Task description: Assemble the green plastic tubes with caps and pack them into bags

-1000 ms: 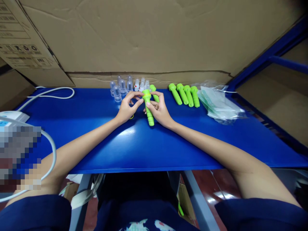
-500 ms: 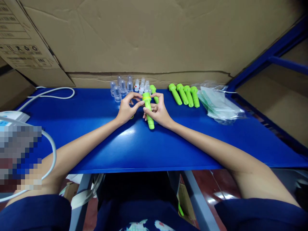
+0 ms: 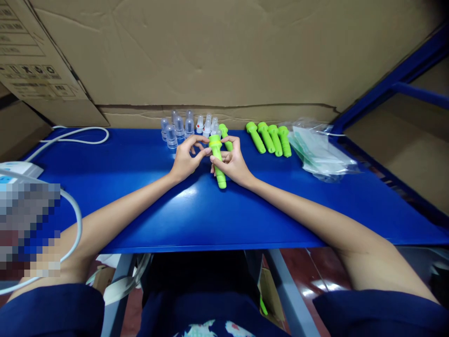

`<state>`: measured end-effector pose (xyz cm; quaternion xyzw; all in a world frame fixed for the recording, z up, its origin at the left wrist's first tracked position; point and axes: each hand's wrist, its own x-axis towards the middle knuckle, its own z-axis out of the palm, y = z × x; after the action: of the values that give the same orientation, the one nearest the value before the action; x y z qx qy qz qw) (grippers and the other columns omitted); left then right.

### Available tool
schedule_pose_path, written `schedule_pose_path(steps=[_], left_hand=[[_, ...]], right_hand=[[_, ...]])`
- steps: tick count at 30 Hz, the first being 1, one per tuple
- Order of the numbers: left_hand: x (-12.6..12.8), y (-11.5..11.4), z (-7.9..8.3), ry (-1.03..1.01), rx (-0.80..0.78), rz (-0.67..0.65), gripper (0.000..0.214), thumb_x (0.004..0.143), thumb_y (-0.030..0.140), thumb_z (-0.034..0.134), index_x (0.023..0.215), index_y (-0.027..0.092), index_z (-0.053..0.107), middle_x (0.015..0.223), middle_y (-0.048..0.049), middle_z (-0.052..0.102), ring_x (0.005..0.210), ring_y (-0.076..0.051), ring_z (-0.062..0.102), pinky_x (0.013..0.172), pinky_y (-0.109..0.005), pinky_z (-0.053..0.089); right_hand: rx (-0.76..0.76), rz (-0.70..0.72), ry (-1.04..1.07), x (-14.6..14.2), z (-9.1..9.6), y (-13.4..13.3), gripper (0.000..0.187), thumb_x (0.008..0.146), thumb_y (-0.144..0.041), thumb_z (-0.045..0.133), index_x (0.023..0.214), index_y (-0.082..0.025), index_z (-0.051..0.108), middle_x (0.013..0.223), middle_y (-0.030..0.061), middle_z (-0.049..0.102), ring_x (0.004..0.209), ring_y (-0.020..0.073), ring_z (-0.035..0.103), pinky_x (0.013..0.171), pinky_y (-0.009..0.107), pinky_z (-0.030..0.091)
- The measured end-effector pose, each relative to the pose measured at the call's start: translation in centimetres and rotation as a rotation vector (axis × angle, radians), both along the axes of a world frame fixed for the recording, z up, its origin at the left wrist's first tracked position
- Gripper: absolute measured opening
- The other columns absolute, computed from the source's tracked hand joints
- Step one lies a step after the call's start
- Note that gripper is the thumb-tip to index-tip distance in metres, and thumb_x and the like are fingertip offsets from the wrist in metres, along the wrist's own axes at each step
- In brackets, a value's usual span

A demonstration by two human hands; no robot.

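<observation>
Both of my hands meet at the middle of the blue table around a lime-green torch-shaped handle (image 3: pixel 220 175), its wide head pointing away from me. A yellow ring (image 3: pixel 215 142) circles that head. My right hand (image 3: pixel 234 164) wraps its fingers around the shaft, with the index finger reaching the head. From the other side, my left hand (image 3: pixel 187 157) pinches at the ring with thumb and index finger. Just behind the fingers stand small clear caps with white bases (image 3: pixel 207 124), and another green handle (image 3: pixel 226 135) lies partly hidden by my right hand.
Clear plastic caps (image 3: pixel 171 136) stand in a group at the back left. Several green handles (image 3: pixel 268 136) lie in a row to the right, beside plastic bags (image 3: pixel 319 152). A white cable (image 3: pixel 84 135) and a white device (image 3: pixel 21 171) are at left. Cardboard (image 3: pixel 210 56) walls the back.
The green handle and both hands have shifted very slightly to the right. A small yellow piece seen beneath my left hand before is now out of sight.
</observation>
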<state>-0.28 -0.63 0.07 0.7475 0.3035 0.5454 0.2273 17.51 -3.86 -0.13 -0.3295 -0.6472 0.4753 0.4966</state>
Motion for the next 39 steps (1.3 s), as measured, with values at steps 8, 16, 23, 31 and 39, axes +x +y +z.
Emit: schedule_pose_path(steps=[8, 16, 23, 31, 39], left_hand=[[-0.04, 0.21, -0.18, -0.018, -0.054, -0.013, 0.023, 0.087, 0.026, 0.075, 0.106, 0.018, 0.065, 0.107, -0.0049, 0.075, 0.081, -0.012, 0.071, 0.066, -0.024, 0.045], [-0.07, 0.49, -0.55, -0.069, -0.062, -0.043, 0.023, 0.090, 0.028, 0.074, 0.109, 0.019, 0.066, 0.110, -0.0060, 0.075, 0.094, -0.015, 0.074, 0.076, -0.025, 0.052], [0.03, 0.04, -0.19, -0.068, 0.048, -0.031, 0.019, 0.091, 0.032, 0.074, 0.103, 0.017, 0.071, 0.104, -0.0069, 0.073, 0.091, -0.014, 0.072, 0.078, -0.026, 0.055], [0.05, -0.25, 0.01, -0.021, 0.053, -0.035, 0.023, 0.093, 0.036, 0.071, 0.105, 0.017, 0.073, 0.109, -0.0094, 0.074, 0.092, -0.015, 0.071, 0.079, -0.027, 0.056], [-0.05, -0.40, 0.05, 0.027, 0.067, -0.015, 0.020, 0.093, 0.036, 0.070, 0.101, 0.017, 0.072, 0.102, -0.0069, 0.075, 0.081, -0.013, 0.068, 0.073, -0.026, 0.050]], right_hand=[[0.011, -0.023, 0.030, 0.02, -0.33, 0.29, 0.068, 0.078, -0.051, 0.084, 0.107, -0.030, 0.026, 0.073, -0.0108, 0.065, 0.051, 0.0148, 0.068, 0.046, 0.028, 0.059], [-0.080, 0.012, 0.050, 0.16, -0.32, 0.76, 0.061, 0.084, -0.066, 0.073, 0.111, -0.025, 0.037, 0.083, -0.0010, 0.074, 0.053, 0.0150, 0.070, 0.049, 0.029, 0.061], [-0.119, 0.037, -0.041, 0.21, -0.10, 0.48, 0.069, 0.080, -0.067, 0.076, 0.119, -0.022, 0.041, 0.082, 0.0020, 0.075, 0.051, 0.0152, 0.067, 0.044, 0.028, 0.057], [-0.044, -0.058, -0.103, 0.27, -0.03, 0.11, 0.086, 0.077, -0.065, 0.080, 0.136, -0.026, 0.032, 0.084, 0.0017, 0.073, 0.054, 0.0167, 0.067, 0.050, 0.031, 0.058], [-0.023, -0.092, -0.085, 0.37, -0.07, -0.01, 0.080, 0.077, -0.063, 0.080, 0.132, -0.025, 0.036, 0.075, -0.0012, 0.072, 0.062, 0.0211, 0.073, 0.054, 0.032, 0.060]])
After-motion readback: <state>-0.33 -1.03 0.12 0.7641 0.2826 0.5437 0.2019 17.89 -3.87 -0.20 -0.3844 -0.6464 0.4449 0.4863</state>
